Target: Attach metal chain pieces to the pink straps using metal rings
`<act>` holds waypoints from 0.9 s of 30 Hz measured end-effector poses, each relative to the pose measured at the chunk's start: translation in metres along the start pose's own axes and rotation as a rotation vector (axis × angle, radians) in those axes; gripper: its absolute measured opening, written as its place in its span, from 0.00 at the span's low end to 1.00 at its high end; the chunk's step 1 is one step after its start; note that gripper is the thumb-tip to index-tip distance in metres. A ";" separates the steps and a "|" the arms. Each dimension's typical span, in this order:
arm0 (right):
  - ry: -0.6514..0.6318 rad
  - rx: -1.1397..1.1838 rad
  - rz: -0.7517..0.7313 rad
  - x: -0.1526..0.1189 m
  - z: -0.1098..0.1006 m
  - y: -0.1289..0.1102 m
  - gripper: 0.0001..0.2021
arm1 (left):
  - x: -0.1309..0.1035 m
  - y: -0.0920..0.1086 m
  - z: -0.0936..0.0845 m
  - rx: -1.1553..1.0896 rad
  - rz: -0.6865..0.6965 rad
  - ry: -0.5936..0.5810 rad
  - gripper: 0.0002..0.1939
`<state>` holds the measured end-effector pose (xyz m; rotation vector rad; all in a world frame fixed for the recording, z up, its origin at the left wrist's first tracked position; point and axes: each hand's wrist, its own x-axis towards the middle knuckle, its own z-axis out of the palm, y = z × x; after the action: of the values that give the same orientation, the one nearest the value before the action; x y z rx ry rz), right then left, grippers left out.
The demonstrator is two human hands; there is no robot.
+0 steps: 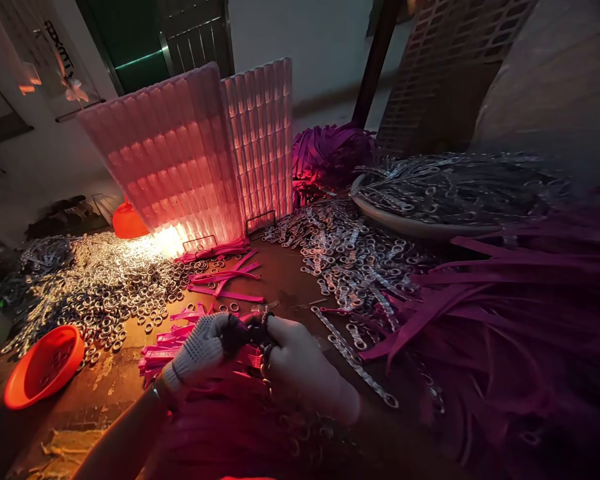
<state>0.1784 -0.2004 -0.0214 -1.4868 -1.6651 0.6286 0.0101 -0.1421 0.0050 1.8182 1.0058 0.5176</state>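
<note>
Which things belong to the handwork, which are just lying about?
Likely in the job:
- metal rings at the right hand
- magenta strips by the left hand

Likely just about:
- yellowish crumpled item
- pink ridged panels
- wall scroll

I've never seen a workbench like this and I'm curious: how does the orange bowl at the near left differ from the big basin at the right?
The orange bowl is bright orange; the basin is pale.
The bowl is small, while the basin is much wider.
The bowl holds only a few loose rings; the basin is heaped with metal strips.
Both are open-topped containers.
</note>
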 end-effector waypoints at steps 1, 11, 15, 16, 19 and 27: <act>0.012 -0.041 -0.025 0.001 0.001 0.001 0.08 | 0.000 0.001 0.000 -0.007 -0.010 -0.004 0.15; 0.241 -0.691 -0.477 0.007 0.017 0.017 0.07 | 0.000 -0.015 -0.002 0.552 0.234 0.037 0.04; 0.061 -0.681 -0.309 0.007 0.012 0.005 0.09 | 0.000 -0.026 -0.002 0.154 0.102 -0.045 0.10; -0.019 -0.674 -0.236 0.008 0.008 0.000 0.10 | 0.000 -0.027 -0.002 0.054 0.053 -0.031 0.11; -0.291 -0.636 -0.068 0.014 -0.005 -0.016 0.13 | -0.004 -0.030 -0.001 0.008 0.042 0.067 0.14; -0.464 -0.718 -0.038 0.019 -0.005 -0.020 0.10 | -0.015 -0.047 0.015 0.532 0.330 0.252 0.07</act>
<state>0.1712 -0.1861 0.0014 -1.8851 -2.4448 0.3783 -0.0070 -0.1529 -0.0427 2.4640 1.0863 0.7438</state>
